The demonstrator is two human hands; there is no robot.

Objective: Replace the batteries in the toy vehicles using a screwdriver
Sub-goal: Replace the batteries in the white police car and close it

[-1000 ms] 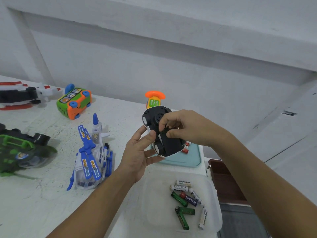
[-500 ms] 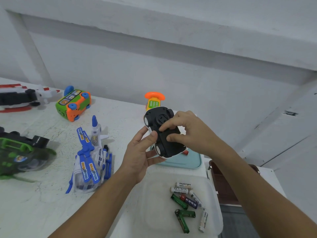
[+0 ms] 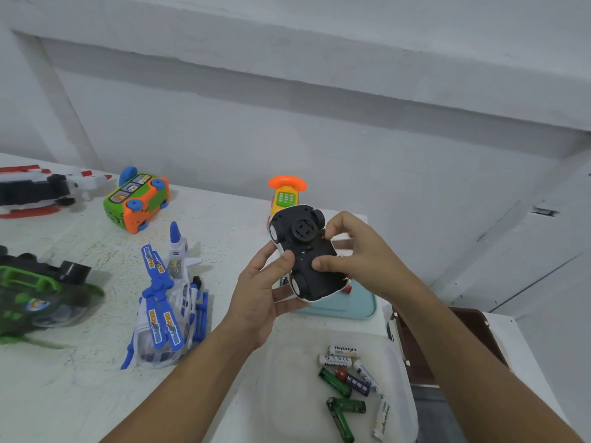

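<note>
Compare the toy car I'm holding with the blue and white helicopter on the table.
The car is held up with its underside toward the camera, gripped by the left hand and right hand; the helicopter rests untouched on the table. The car shows a black base with wheels; the helicopter is white with blue rotor blades. Both are plastic toy vehicles.

The light is soft, even and a little dim, kind of bluish. Left of the left hand, the toy helicopter has a faint shadow. Above the right hand, the wall lines bend — the picture's edges look a bit blurry.
</note>
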